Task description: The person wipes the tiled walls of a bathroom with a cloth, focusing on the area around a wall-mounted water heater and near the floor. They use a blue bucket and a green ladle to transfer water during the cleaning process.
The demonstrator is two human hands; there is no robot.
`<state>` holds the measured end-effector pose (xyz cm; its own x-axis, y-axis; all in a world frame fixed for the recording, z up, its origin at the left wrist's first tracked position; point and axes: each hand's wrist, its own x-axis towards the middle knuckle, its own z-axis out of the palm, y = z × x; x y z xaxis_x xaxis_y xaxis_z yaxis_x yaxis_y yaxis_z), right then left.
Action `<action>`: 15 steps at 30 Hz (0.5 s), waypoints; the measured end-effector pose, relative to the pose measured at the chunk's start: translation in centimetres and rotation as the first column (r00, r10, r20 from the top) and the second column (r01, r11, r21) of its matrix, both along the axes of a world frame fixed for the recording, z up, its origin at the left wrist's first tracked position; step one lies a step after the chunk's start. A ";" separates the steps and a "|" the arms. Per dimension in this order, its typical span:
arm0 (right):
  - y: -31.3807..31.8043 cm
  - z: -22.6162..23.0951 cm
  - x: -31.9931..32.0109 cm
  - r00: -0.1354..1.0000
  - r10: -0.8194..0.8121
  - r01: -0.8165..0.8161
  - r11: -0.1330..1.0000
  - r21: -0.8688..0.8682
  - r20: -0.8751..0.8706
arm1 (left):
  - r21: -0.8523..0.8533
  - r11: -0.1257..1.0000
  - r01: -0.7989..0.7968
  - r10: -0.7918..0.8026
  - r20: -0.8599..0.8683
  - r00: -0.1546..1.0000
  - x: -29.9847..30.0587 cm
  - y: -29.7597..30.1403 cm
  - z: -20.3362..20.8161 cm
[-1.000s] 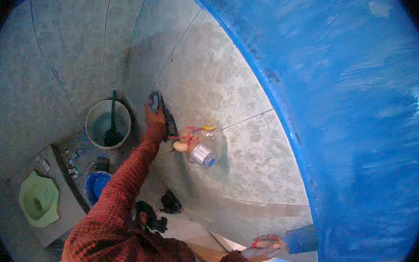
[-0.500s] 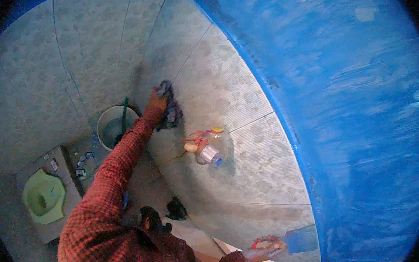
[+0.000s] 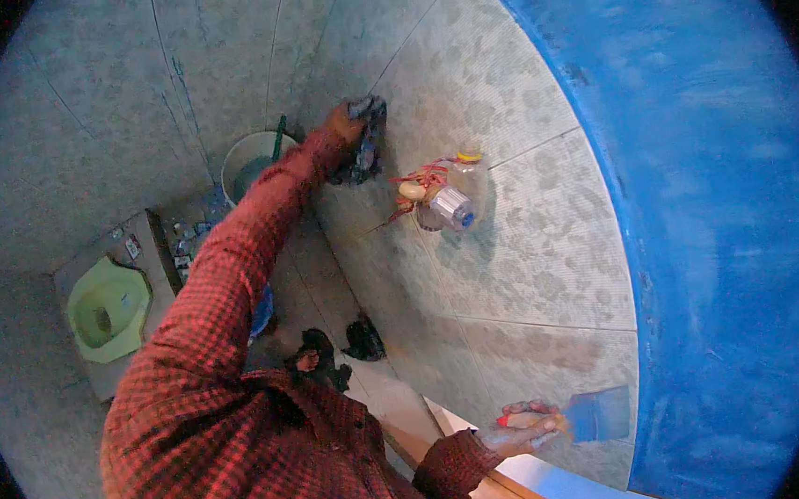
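My left hand reaches up along the pale patterned wall tiles with its fingers closed on a crumpled dark grey cloth, which rests against the wall. Low on the right, my right hand grips a wide paintbrush. Its flat blue-stained bristles are beside the tiles, short of the blue painted wall. Pale smears cover the fingers of that hand. Between the two hands, a fitting with a clear ribbed part and loose red wires sticks out from the tiles.
A pale bucket with a green handle-like stick in it stands in the corner. A green squat toilet is set in a raised step at left, with small litter beside it. My dark footwear shows below. A wooden edge runs at bottom.
The view has shifted, so the wall fitting and bucket sit higher and further right. My left hand stays on the cloth at the wall; my right hand still holds the paintbrush, now more fully in sight.
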<state>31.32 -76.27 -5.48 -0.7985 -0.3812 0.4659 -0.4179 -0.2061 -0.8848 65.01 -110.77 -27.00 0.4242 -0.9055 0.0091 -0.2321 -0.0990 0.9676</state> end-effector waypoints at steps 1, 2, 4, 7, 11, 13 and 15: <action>-0.1 -0.3 -0.1 0.998 0.058 -0.058 0.998 0.017 0.017 | -0.106 0.994 0.016 -0.013 0.031 0.999 0.4 0.8 -1.4; 0.1 -0.5 -0.7 0.996 0.084 -0.085 0.996 0.029 0.021 | -0.117 0.993 -0.023 0.010 -0.110 0.994 -0.8 1.1 0.3; 0.7 -0.8 -1.6 0.995 0.103 -0.103 0.994 0.028 -0.002 | -0.115 0.989 -0.092 0.041 -0.386 0.922 -3.2 0.9 4.2; 2.1 -1.9 -2.0 0.992 0.130 -0.129 0.990 0.065 -0.009 | -0.473 0.845 -0.252 0.037 -0.418 0.908 -2.2 -1.7 9.6; 6.0 -6.5 -4.2 0.971 0.239 -0.230 0.936 0.266 -0.002 | -0.412 0.827 -0.383 0.278 -0.293 0.915 -2.8 -3.8 16.3; 7.4 -9.8 -5.3 0.908 0.321 -0.144 0.842 0.520 -0.270 | -0.438 0.803 -0.404 0.270 -0.336 0.902 1.6 -5.9 13.0; 9.5 -14.6 -7.6 0.893 0.319 -0.018 0.730 0.683 -0.317 | -0.409 0.820 -0.401 0.267 -0.346 0.899 1.5 -6.6 13.0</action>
<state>23.75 -66.77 -20.09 -0.4970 -0.8143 0.2998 -0.7672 0.2509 -0.5903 66.49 -117.38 -14.01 0.7458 -0.6246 0.2315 0.0000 0.3476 0.9376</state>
